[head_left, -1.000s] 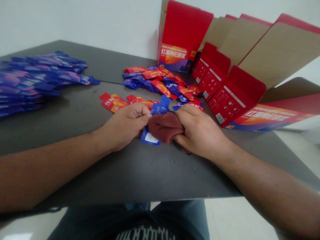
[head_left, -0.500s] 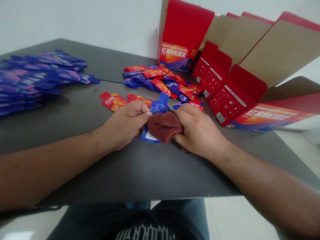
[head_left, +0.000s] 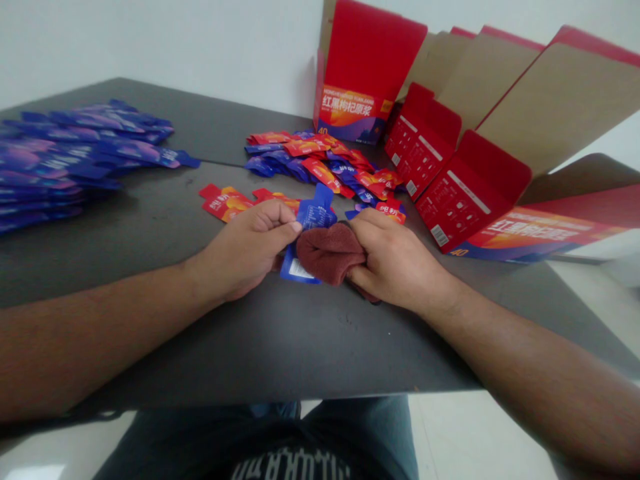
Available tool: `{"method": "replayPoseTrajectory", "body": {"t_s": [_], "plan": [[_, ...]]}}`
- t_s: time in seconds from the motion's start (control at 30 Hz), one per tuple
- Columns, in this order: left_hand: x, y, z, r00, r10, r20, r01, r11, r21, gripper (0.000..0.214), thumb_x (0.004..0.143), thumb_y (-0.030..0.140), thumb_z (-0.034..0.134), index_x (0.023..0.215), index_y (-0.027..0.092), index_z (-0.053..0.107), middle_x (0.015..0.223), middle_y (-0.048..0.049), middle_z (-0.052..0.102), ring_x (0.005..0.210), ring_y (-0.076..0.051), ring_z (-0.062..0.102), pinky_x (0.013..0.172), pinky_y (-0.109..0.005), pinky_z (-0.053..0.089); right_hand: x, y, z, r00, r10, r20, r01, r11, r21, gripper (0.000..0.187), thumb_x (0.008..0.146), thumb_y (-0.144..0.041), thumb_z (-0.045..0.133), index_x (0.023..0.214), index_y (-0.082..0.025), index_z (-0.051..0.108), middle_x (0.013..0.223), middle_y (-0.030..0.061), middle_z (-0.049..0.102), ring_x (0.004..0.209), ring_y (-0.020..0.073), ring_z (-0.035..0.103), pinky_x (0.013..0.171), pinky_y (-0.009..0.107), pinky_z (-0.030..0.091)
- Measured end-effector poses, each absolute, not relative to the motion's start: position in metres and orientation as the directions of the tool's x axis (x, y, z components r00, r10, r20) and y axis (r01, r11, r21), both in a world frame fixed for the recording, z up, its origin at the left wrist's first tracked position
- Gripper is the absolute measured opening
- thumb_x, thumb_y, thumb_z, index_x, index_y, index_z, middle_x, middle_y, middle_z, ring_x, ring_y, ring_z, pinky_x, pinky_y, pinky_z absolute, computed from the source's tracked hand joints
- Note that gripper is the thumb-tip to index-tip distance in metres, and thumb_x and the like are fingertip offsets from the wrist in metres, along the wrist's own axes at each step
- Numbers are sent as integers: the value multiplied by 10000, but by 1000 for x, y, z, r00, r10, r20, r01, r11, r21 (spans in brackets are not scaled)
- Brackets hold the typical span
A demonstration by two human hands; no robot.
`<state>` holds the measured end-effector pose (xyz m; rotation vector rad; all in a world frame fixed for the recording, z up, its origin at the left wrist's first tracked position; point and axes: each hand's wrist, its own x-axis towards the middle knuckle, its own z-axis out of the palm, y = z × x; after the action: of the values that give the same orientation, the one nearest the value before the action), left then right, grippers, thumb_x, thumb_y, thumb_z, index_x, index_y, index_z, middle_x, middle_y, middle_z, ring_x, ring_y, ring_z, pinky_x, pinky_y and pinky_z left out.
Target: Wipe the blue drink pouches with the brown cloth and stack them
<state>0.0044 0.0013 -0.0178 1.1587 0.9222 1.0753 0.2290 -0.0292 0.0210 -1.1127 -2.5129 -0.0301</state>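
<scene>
Between thumb and fingers, my left hand [head_left: 260,247] pinches the edge of a blue sachet [head_left: 316,212]. The sachet's tab points away from me, and a white patch shows at its near end. My right hand [head_left: 395,257] is closed on a bunched brown cloth [head_left: 331,250], which lies against the sachet and covers its middle. Just beyond my left hand, red-orange sachets [head_left: 225,203] lie on the dark table [head_left: 300,353].
A pile of red and blue sachets [head_left: 320,160] lies further back. On the left is a large heap of blue-purple sachets [head_left: 80,157]. Open red cartons stand at the right, including an upright carton [head_left: 370,73] at the back and a nearer carton [head_left: 470,193].
The blue sachet has tilted and shifted slightly left, and a little more of it shows beside the cloth. Both hands keep their grips.
</scene>
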Motion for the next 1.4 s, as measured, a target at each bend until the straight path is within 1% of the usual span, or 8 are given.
{"method": "replayPoseTrajectory", "body": {"t_s": [0.17,0.4,0.57,0.77,0.9,1.0,1.2,1.4], "plan": [[3,2,-19,274,962,18,-191,36,981,166,832,181,689,744,194,549,640,29,563,569,-105,533,550,-229,452,225,-35,20,-744,613,266,595,789,-156,155,908,-198,640,1063,-190,645,1009,76,647,944,235,593,805,338,473],[5,0,-14,231,972,-37,-194,83,978,151,840,178,668,753,194,547,654,22,575,582,-117,559,557,-236,484,232,-25,21,-610,710,353,706,689,-165,129,823,-162,659,933,-184,596,927,70,613,850,232,572,735,339,455],[4,2,-17,244,970,-1,-218,56,974,153,841,177,681,754,190,556,662,20,585,584,-111,560,559,-230,481,229,-29,21,-771,584,255,554,812,-186,135,892,-172,636,1028,-179,636,994,70,640,933,225,592,804,326,467],[6,0,-13,218,975,-49,-212,96,973,148,865,179,657,766,200,548,656,23,582,590,-124,573,570,-251,496,233,-24,21,-611,712,348,698,691,-189,151,807,-157,662,937,-190,592,926,61,612,849,225,574,733,327,451],[4,2,-16,235,972,-14,-196,62,979,169,848,181,678,749,201,542,655,28,556,570,-110,526,545,-239,446,229,-27,20,-714,647,267,618,762,-196,120,854,-162,634,969,-190,614,962,68,633,910,231,591,780,330,467],[-1,5,-23,264,963,57,-106,-30,994,163,856,217,691,769,213,554,654,29,550,545,-111,484,509,-242,389,226,-31,21,-727,636,257,606,771,-196,143,862,-161,624,1002,-191,629,987,70,643,929,232,599,799,331,473],[-10,3,-20,364,917,164,274,-274,922,140,914,268,629,794,227,571,601,41,527,509,-120,458,474,-255,340,233,-22,23,-435,765,475,783,582,-219,140,793,-183,653,924,-182,605,871,55,620,811,228,580,729,340,457],[-10,-3,-8,419,893,166,294,-307,905,184,893,292,652,756,216,555,641,21,562,549,-130,466,493,-266,345,231,-26,26,-582,708,401,696,688,-204,102,808,-191,642,889,-197,580,888,56,629,805,216,583,720,328,466]]}}
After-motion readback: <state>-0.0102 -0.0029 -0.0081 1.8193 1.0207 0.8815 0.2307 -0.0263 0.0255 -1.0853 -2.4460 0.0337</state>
